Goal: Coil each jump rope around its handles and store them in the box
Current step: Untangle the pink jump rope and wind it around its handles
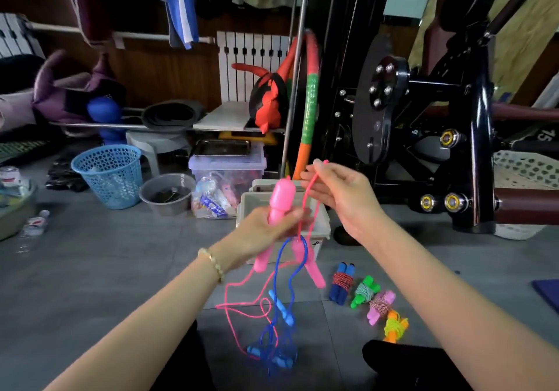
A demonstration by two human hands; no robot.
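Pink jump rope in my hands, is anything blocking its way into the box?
The box sits open just behind it, nothing between. But a blue rope seems tangled with the pink rope under the left hand.

pink jump rope (282, 200) held uncoiled above open white box (320, 227).

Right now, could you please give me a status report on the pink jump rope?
Left hand grips pink handle; right fingers pinch pink rope. No wraps yet, box behind. Blue rope hangs tangled in it.
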